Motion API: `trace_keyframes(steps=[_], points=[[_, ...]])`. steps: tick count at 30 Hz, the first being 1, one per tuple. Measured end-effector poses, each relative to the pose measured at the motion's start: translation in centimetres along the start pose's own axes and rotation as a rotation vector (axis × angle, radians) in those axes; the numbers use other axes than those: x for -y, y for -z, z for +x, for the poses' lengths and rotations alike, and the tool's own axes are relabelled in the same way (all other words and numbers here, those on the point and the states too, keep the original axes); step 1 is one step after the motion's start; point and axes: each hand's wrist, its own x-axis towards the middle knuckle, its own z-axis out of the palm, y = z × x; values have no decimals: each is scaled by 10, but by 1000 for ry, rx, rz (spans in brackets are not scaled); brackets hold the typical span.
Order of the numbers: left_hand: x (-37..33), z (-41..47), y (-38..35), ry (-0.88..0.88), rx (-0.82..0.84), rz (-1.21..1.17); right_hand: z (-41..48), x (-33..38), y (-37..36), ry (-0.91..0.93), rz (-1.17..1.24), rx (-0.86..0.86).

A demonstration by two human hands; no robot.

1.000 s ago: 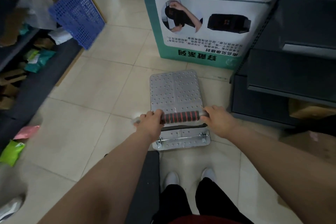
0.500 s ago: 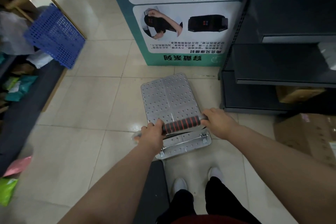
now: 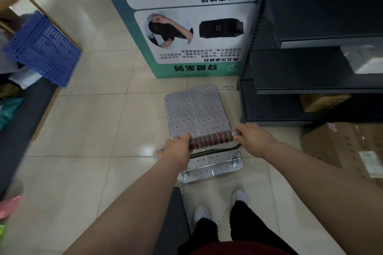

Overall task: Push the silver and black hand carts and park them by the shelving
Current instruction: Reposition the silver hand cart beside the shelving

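A silver hand cart with a perforated metal deck stands on the tiled floor in front of me. Its handle has a black foam grip with red rings. My left hand grips the handle's left end and my right hand grips its right end. The cart's front edge lies close to a green and white display stand, and its right side is beside dark shelving. A black bar, perhaps part of another cart, shows by my left leg.
A blue plastic crate leans at the left over a low dark shelf with packets. Cardboard boxes sit on the floor at the right, below the dark shelving. Open tiled floor lies to the cart's left.
The cart has rolled forward and turned to the right, closer to the display stand and the dark shelving. Both hands stay on the handle.
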Motion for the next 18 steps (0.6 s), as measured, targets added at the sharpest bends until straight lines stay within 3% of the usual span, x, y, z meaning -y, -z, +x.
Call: trace_keyframes(steps=[10,18], points=[[-50,50,22,-74,-40,54,16,-36,23,-115,-4,-93],[-60,93,42,-31,-54,81,49,-43,37,-83,37,-127]])
